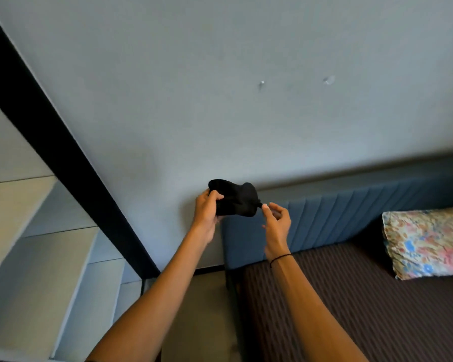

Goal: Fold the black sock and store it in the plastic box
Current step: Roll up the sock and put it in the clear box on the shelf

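A black sock (236, 198) is held up in the air in front of the grey wall, bunched into a short lump. My left hand (205, 212) grips its left end with fingers curled over the cloth. My right hand (276, 222) pinches the sock's right tip between thumb and forefinger, the other fingers loosely curled. A thin black band circles my right wrist. No plastic box is in view.
A bed with a dark striped cover (364, 304) and a blue padded headboard (351, 218) lies to the right. A floral pillow (426, 241) rests against the headboard. A black beam (63, 152) runs diagonally at the left, with pale steps (37, 257) beyond it.
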